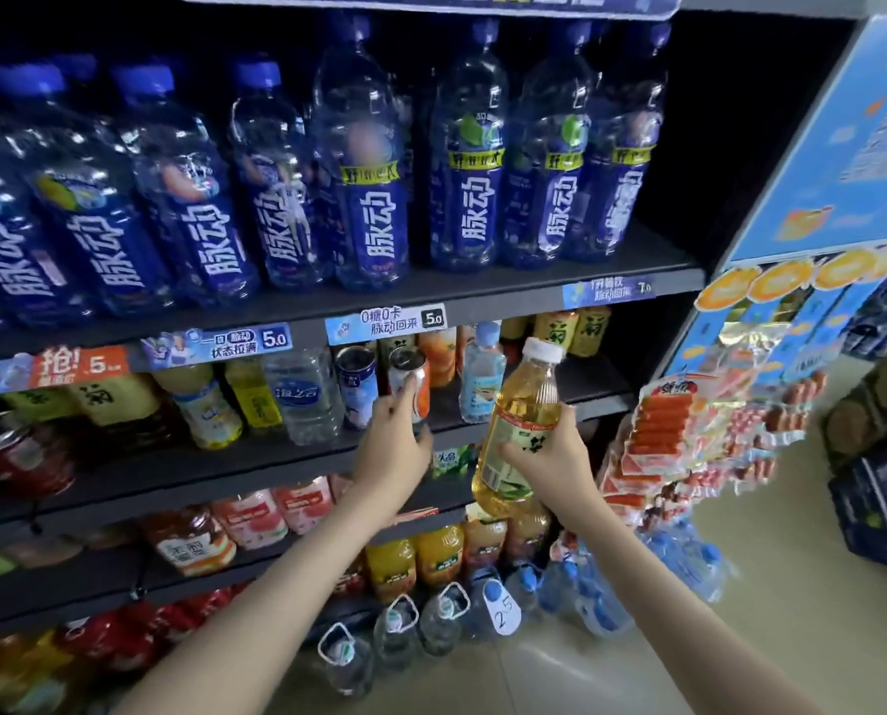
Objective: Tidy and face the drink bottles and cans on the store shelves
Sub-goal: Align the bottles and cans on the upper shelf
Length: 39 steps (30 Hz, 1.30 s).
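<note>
Forearms reach in from below. Left hand (392, 446) has its fingers (404, 399) curled round a can (414, 387) on the second shelf (276, 456), close to the front edge; the can looks tilted, top toward the camera. Right hand (552, 459) wraps a tea bottle (521, 415) at its label, holding it in the air in front of the shelf, cap leaning up and right.

Risks, as I judge them: tilted so near the edge, the can may tip off if the left fingers let go early. A blue can (357, 387) stands just left of those fingers, so a sideways nudge would knock it. The tea bottle is held one-handed at mid-body and could slip or swing. Its cap sits just below the price rail (384, 322) and may strike it going in.

Open room lies right of the left fingers: a gap before the small water bottle (482, 376), and bare shelf beyond it, above the right fingers.
</note>
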{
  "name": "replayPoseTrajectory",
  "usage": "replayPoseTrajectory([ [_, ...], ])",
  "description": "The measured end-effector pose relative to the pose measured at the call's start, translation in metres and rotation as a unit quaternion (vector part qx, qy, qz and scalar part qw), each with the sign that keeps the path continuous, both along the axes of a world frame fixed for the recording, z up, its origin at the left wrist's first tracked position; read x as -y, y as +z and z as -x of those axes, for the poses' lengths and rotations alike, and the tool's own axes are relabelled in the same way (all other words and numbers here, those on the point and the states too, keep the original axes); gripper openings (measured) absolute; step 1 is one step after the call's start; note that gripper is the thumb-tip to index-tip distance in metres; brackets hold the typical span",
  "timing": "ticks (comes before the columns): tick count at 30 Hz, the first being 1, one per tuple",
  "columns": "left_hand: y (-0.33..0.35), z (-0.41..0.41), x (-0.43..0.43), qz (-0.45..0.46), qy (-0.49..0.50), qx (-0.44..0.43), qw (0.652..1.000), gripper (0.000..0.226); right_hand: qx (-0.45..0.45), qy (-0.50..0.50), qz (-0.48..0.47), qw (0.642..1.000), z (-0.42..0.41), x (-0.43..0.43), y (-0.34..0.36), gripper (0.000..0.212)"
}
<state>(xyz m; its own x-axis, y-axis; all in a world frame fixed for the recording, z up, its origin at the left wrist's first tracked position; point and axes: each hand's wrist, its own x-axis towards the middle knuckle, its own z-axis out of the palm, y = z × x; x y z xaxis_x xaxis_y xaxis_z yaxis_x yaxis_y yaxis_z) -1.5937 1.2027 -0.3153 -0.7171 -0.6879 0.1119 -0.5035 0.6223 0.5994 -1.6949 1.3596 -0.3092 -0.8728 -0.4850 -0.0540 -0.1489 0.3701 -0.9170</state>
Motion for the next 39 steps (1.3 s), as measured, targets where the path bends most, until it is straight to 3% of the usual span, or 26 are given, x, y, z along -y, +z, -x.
replayPoseTrajectory([
  [7, -0.043, 0.047, 0.022, 0.114, 0.079, 0.043, 0.989, 0.067, -0.059, 0.046, 0.079, 0.994, 0.021, 0.029, -0.058, 0.062],
  [14, -0.070, 0.071, 0.028, 0.179, 0.141, -0.010, 0.974, 0.051, -0.076, 0.064, 0.160, 0.982, 0.031, 0.055, -0.104, 0.069],
  [19, -0.086, 0.071, 0.018, 0.079, 0.128, -0.200, 0.968, 0.055, -0.092, 0.068, 0.187, 0.976, 0.034, 0.061, -0.118, 0.074],
  [21, -0.088, 0.058, 0.010, 0.011, 0.151, -0.256, 0.955, 0.058, -0.096, 0.068, 0.193, 0.974, 0.035, 0.063, -0.117, 0.074],
  [24, -0.085, 0.032, 0.008, -0.003, 0.196, -0.319, 0.927, 0.074, -0.092, 0.074, 0.203, 0.972, 0.032, 0.070, -0.111, 0.069],
  [28, -0.057, -0.008, 0.023, 0.039, 0.239, -0.317, 0.917, 0.077, -0.091, 0.086, 0.193, 0.973, 0.025, 0.093, -0.102, 0.066],
  [34, -0.042, -0.046, 0.047, -0.022, 0.282, -0.325, 0.903, 0.071, -0.149, 0.098, 0.154, 0.972, 0.016, 0.132, -0.100, 0.075],
  [39, -0.048, -0.053, 0.052, -0.021, 0.273, -0.292, 0.917, 0.073, -0.177, 0.046, 0.095, 0.978, 0.016, 0.168, -0.083, 0.070],
])
